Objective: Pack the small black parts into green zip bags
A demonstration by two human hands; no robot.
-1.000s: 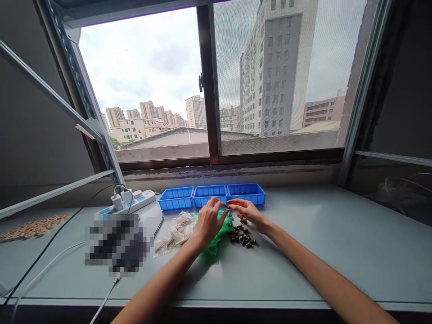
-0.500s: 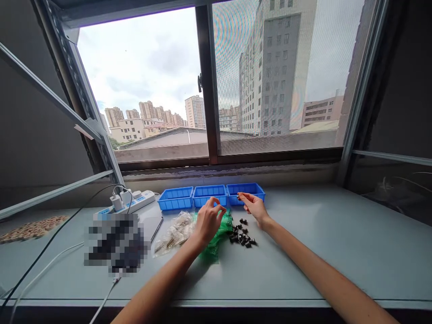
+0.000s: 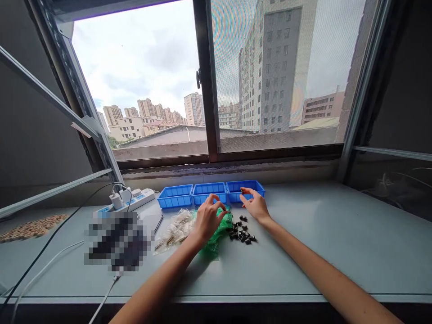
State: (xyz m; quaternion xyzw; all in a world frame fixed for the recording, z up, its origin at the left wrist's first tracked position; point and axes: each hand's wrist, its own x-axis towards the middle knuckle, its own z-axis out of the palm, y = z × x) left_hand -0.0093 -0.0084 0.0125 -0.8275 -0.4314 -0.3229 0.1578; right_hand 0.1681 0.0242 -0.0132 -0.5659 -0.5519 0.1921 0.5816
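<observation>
My left hand (image 3: pixel 208 219) hovers over a crumpled green plastic bag (image 3: pixel 213 245), its thumb and index tips drawn together in a pinch. Whatever lies between those tips is too small to make out. Over the front of the right-hand blue bin (image 3: pixel 258 195), my right hand (image 3: pixel 255 207) has its thumb and fingers apart. A small dark piece (image 3: pixel 242 191) shows by its fingertips, apparently loose. On the table between my hands lies a pile of small black parts (image 3: pixel 243 234), several of them scattered toward the bins.
Two more blue bins, the middle one (image 3: pixel 209 193) and the left one (image 3: pixel 175 198), stand in the same row. Clear bags of small parts (image 3: pixel 178 227) lie left of the green bag. A power strip (image 3: pixel 140 198) with cables and a blurred dark object (image 3: pixel 116 243) occupy the left.
My right hand has parted its fingers and reached slightly further over the right bin; the dark piece seems let go. My left hand has barely moved. The view has tilted slightly.
</observation>
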